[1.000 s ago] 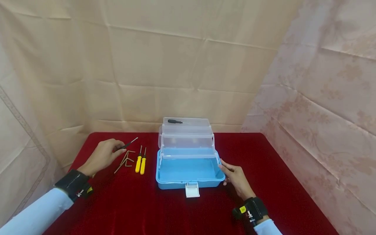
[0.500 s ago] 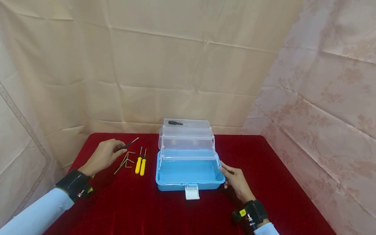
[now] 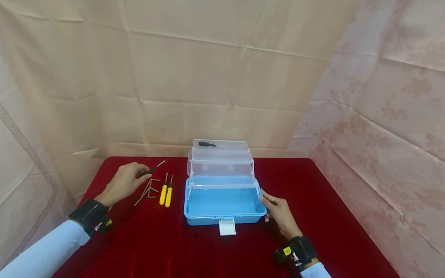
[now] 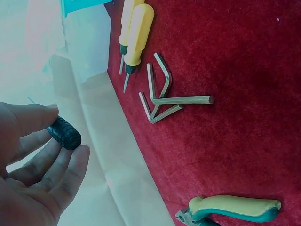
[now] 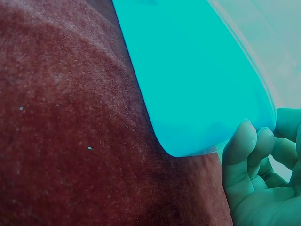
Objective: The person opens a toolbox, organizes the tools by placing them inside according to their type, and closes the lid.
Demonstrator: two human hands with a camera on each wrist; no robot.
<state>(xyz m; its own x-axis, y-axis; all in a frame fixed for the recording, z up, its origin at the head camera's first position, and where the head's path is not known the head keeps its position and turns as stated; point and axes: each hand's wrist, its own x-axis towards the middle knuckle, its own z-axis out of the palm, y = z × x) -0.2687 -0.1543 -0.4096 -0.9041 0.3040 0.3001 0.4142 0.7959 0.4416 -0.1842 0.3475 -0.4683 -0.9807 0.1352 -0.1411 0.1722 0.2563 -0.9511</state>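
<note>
In the head view my left hand (image 3: 126,182) pinches a screwdriver (image 3: 151,170) by its dark handle, with the metal tip pointing up to the right. The left wrist view shows the ridged handle (image 4: 66,133) between thumb and fingers. At the table's middle stands an opened light-blue toolbox (image 3: 204,221), its clear trays raised in steps and its white latch (image 3: 227,227) hanging down in front. Another black screwdriver (image 3: 207,144) lies in the topmost tray. My right hand (image 3: 283,217) grips the box's right side near the rim; part of the fingers is hidden.
Several hex keys (image 3: 150,189) lie on the red cloth (image 3: 139,239) near my left hand. Right of them are two yellow-handled screwdrivers (image 3: 168,197). Pliers (image 4: 240,207) with yellow-green handles show in the left wrist view. Beige fabric (image 3: 222,77) hangs behind the table.
The left hand has shifted slightly right and up with the screwdriver between its fingers. My right hand stays at the toolbox's side, and the box has not moved.
</note>
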